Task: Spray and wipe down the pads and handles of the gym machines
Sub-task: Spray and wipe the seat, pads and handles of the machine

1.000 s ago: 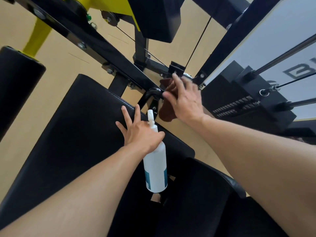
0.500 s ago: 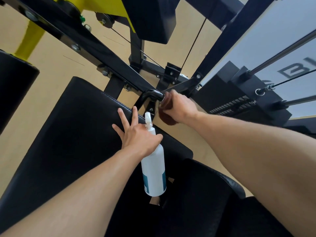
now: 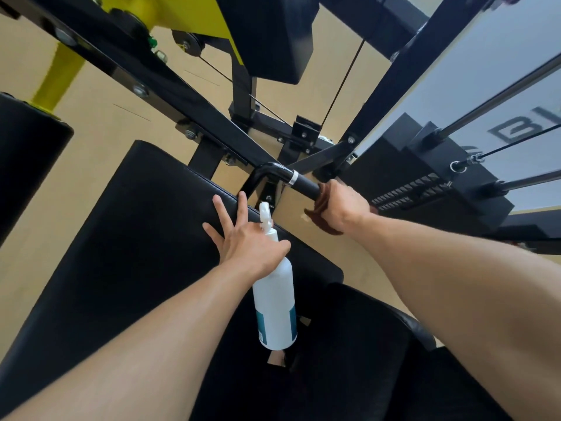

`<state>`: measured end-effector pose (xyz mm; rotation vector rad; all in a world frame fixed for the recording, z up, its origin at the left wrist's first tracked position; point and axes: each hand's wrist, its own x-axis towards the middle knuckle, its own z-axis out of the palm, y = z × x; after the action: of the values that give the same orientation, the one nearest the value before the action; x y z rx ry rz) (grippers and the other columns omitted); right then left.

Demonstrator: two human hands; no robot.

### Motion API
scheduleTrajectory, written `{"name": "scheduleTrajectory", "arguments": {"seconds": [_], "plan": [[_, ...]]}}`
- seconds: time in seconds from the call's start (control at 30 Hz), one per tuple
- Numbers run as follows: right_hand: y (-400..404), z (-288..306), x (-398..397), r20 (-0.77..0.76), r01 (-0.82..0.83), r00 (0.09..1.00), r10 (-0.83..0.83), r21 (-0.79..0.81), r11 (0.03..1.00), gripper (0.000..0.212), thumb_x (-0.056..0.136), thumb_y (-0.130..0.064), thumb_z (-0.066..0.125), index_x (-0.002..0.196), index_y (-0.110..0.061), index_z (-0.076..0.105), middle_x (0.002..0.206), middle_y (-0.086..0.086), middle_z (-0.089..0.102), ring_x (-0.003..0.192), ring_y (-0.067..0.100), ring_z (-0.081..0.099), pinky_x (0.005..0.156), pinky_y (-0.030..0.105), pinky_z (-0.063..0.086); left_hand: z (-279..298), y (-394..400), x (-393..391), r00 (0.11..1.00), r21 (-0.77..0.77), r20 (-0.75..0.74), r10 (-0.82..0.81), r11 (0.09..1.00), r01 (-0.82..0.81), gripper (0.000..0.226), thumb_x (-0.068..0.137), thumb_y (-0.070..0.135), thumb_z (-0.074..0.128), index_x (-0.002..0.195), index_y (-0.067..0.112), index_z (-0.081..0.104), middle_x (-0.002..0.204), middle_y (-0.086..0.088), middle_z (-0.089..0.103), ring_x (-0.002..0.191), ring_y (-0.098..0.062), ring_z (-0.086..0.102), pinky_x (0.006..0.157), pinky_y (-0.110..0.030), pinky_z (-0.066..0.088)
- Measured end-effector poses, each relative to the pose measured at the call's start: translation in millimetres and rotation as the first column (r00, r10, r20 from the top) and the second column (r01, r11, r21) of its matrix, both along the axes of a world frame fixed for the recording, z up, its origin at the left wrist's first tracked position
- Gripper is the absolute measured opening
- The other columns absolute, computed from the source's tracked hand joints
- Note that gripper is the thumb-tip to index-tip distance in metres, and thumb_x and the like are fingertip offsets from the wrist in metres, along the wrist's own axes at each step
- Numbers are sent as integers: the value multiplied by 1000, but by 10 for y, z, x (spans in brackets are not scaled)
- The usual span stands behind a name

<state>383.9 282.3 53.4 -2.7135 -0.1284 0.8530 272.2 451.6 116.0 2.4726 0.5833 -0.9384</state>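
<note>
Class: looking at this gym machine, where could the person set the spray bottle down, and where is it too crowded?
Free: the seat pad, bare leftward of the left hand towards the roller pad. Crowded: around the handle, where the right hand with its cloth, frame bars and cables converge.

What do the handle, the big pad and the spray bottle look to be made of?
Handle: apparently glossy black painted metal at the bend, a matte, likely rubber grip past the silver ring. Pad: smooth black vinyl or leatherette, with a seam along its edge. Bottle: opaque white plastic with a teal label. Cloth under the right hand: brown, soft-looking fabric.
</note>
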Motion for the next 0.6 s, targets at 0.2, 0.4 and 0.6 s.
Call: {"name": "scheduleTrajectory", "arguments": {"seconds": [0.2, 0.4, 0.6], "plan": [[817, 142, 209, 147, -156, 981, 127, 206, 966, 16, 94, -29, 67, 103, -26, 54, 87, -7, 62, 86, 19, 65, 84, 42, 57, -32, -6, -17, 1000, 13, 0, -8, 1000, 8, 64, 87, 59, 60, 143, 28, 58, 168, 5, -26, 142, -32, -48, 118, -62, -18], [58, 22, 28, 54, -104, 994, 96, 161, 982, 30, 89, -23, 70, 113, -30, 55, 96, -6, 67, 92, 22, 68, 84, 43, 57, -21, -11, -15, 1000, 7, -9, 2, 1000, -2, 60, 85, 54, 58, 139, 28, 61, 169, 5, -24, 142, -32, -47, 118, -62, -18], [44, 17, -3, 31, 13, 999, -13, 24, 1000, 31, 90, -41, 73, 114, -30, 57, 92, -4, 67, 81, 19, 64, 78, 38, 56, -64, -14, -40, 999, 28, 38, -16, 999, 15, 60, 85, 57, 56, 138, 28, 62, 169, 3, -24, 142, -34, -47, 117, -63, -18]]}}
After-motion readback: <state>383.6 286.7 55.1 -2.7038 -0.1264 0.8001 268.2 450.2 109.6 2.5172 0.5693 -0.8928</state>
